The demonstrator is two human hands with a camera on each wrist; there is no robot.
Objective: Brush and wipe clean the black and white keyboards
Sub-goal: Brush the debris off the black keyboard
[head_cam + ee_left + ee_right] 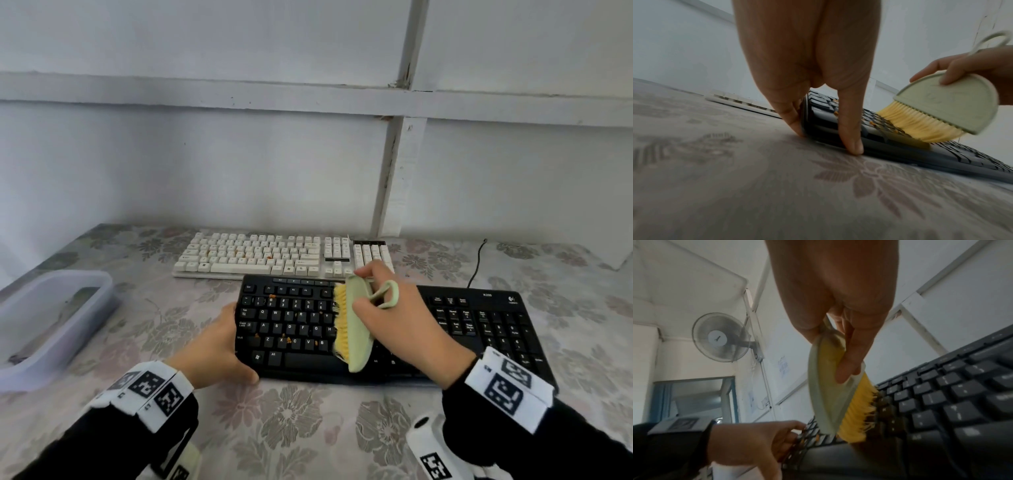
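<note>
Right hand (pixel 404 329) gripping brush (pixel 356 325) on black keyboard (pixel 479 329), left hand (pixel 219 346) straight-fingered bracing its edge, wall fan (pixel 721 337) only in right wrist view

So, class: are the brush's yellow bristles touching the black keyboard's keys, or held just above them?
Touching. The left wrist view shows the bristles pressed onto the black keyboard, their tips splayed against the keys with no gap.

Brush (pixel 830 395) bristles — on black keyboard (pixel 941 410)
</note>
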